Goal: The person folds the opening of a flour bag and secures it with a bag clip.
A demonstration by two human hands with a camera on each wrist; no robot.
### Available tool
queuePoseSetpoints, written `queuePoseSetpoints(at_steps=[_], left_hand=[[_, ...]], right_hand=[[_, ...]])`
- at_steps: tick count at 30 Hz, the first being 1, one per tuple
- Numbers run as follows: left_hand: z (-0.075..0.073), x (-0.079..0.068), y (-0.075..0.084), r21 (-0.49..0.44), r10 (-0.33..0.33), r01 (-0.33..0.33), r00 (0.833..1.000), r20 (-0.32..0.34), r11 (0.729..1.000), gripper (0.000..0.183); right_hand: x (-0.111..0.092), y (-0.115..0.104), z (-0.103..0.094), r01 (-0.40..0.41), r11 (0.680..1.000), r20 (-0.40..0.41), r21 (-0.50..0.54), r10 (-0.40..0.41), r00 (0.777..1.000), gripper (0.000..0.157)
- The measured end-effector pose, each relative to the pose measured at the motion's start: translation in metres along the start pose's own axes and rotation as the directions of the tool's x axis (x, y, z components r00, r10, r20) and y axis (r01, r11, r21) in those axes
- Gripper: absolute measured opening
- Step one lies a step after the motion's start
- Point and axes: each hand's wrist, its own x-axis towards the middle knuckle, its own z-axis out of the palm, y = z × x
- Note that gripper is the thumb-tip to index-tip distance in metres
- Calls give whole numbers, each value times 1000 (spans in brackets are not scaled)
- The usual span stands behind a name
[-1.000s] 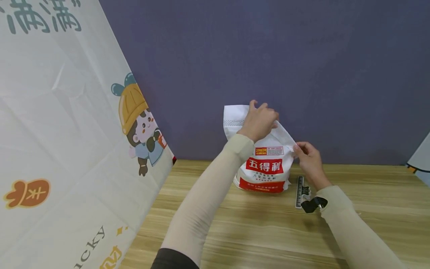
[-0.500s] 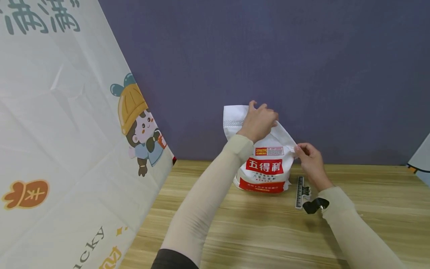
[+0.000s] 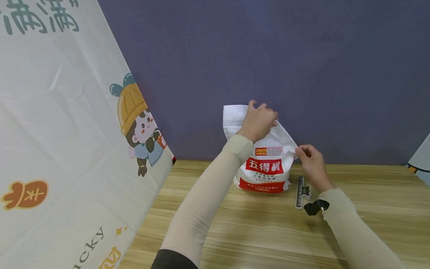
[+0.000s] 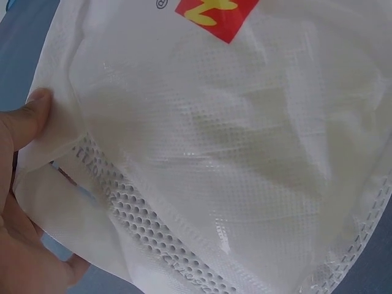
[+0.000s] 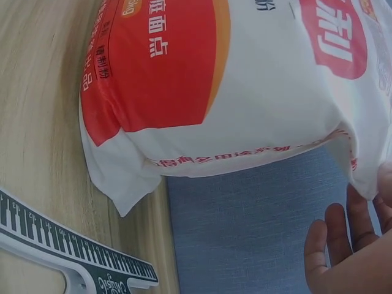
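Observation:
A white and red bag of flour (image 3: 267,176) stands upright on the wooden table against the blue-grey backdrop, its upper part folded over at a slant. My left hand (image 3: 259,121) grips the bag's top; in the left wrist view its thumb (image 4: 35,116) lies on the near side of the white sheet and the other fingers are partly behind it. At the bag's right upper corner, my right hand (image 3: 311,162) pinches the edge between thumb and forefinger. The right wrist view shows its other fingers loosely bent below that corner.
A clip (image 3: 300,192) with a piano-key pattern lies on the table (image 3: 255,231) right of the bag, below my right hand. A black wrist camera (image 3: 315,207) sits near the clip. A printed white sheet (image 3: 67,130) borders the left side.
The right hand has shifted very slightly right and down, still pinching the bag's corner. The left hand and the bag stay practically in place.

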Motion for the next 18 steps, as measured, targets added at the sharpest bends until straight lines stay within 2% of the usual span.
queuePoseSetpoints(at_steps=[12,18], left_hand=[[1,-2,0,8,-1,1,1000,-5,1000,25],[0,-3,0,18,2,-2,1000,-7,1000,24]], right_hand=[[-1,1,0,-9,999,-15,-35,9,1000,47],[0,-1,0,-40,998,-7,-39,40,999,44]])
